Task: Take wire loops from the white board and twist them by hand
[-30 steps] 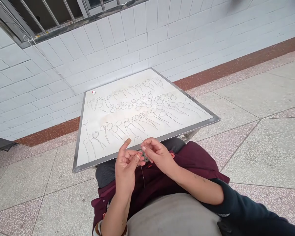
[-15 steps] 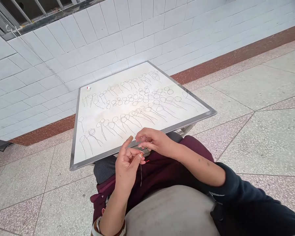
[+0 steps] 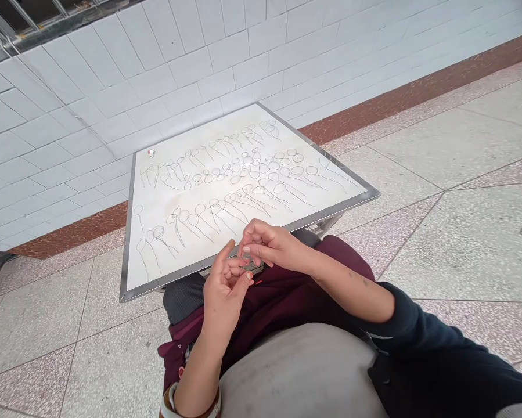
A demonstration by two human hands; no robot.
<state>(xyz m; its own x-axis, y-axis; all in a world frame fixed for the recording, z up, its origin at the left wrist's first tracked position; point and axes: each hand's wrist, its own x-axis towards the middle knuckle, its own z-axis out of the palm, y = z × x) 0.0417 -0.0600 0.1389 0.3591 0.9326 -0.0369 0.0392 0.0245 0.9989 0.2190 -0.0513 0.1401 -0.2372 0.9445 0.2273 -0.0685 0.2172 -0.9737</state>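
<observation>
**Hands closed together over the thread**

The dangling thread tail seen a second ago is gone from view. Left hand (image 3: 226, 284) and right hand (image 3: 267, 247) now touch at the bench (image 3: 165, 281) edge, each grip narrow, pinching fine thread (image 3: 245, 267) between fingertips. Finished loops (image 3: 226, 197) lie in rows beyond.

A white, metal-rimmed table (image 3: 330, 197) on the tiled floor (image 3: 461, 232) carries rows of looped threads (image 3: 243, 186).

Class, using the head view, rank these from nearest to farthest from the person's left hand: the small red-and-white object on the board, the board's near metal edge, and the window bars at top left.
1. Metal edge, just beyond the left hand.
2. Red-and-white object, far left corner of the board.
3. Window bars, top left, above the tiled wall.
</observation>
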